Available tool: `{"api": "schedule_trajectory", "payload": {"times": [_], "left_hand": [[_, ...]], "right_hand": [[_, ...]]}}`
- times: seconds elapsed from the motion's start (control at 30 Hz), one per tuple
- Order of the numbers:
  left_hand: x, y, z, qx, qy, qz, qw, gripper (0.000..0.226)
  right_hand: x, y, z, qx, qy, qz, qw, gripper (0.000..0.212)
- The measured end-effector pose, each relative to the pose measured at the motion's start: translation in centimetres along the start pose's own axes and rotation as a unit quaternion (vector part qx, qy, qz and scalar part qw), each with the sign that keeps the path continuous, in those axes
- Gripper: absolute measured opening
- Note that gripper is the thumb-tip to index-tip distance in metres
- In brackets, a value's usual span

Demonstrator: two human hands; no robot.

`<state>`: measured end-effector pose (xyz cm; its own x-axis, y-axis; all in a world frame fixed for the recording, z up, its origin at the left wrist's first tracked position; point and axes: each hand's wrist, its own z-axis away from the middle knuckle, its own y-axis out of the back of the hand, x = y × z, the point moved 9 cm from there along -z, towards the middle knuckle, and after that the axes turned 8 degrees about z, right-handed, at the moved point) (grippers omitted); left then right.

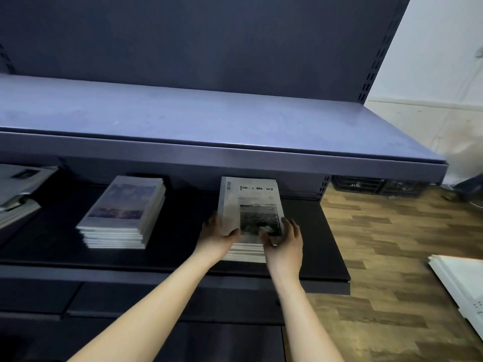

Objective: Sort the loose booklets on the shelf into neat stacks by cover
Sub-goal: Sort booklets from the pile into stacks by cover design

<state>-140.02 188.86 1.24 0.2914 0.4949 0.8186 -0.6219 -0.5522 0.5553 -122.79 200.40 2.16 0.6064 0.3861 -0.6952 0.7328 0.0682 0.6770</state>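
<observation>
Booklets with a white cover and a dark photograph form a stack [247, 246] on the right part of the dark lower shelf [183, 246], and both hands are on it. At the stack's left side, the left hand [218, 235] has its thumb curled over the top booklet [249, 202], whose cover reads "Time & Memory" in part. On the opposite side, the right hand [283, 237] cups the top booklet's near right corner, fingers bent along the edge. A second stack [122, 215], topped by a bluish sky picture, sits well apart to the left on the same shelf. More papers [18, 189] lie at the far left, blurred. Above runs a bare grey-blue upper shelf [209, 118]. Wood-pattern floor [392, 244] shows at right, with a white panel [460, 280] lying on it.
</observation>
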Motion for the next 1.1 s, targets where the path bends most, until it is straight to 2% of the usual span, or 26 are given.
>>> {"api": "schedule_trajectory", "payload": {"times": [0.07, 0.2, 0.37, 0.47, 0.8, 1.1], "left_hand": [[0.1, 1.1, 0.9, 0.019, -0.012, -0.043, 0.999, 0.076], [-0.9, 4.2, 2.7, 0.064, -0.025, -0.145, 0.987, 0.071], [-2.4, 8.6, 5.7, 0.139, -0.036, -0.286, 0.947, 0.064], [-3.7, 11.5, 7.5, 0.176, -0.025, -0.323, 0.930, 0.058], [-11.8, 21.5, 13.3, 0.236, 0.065, -0.275, 0.930, 0.059], [-20.0, 31.0, 17.9, 0.258, 0.107, -0.240, 0.930, 0.057]], "right_hand": [[-2.0, -0.2, 0.6, -0.006, 0.052, 0.031, 0.998, 0.062], [-5.6, -2.1, 1.9, -0.082, 0.120, 0.062, 0.987, 0.062], [-9.8, -5.4, 4.8, -0.188, 0.186, 0.127, 0.956, 0.071], [-12.4, -7.3, 7.1, -0.229, 0.229, 0.151, 0.934, 0.069], [-21.2, -13.8, 15.8, -0.305, 0.326, 0.139, 0.884, 0.061], [-29.7, -20.4, 24.7, -0.346, 0.360, 0.136, 0.856, 0.060]]}}
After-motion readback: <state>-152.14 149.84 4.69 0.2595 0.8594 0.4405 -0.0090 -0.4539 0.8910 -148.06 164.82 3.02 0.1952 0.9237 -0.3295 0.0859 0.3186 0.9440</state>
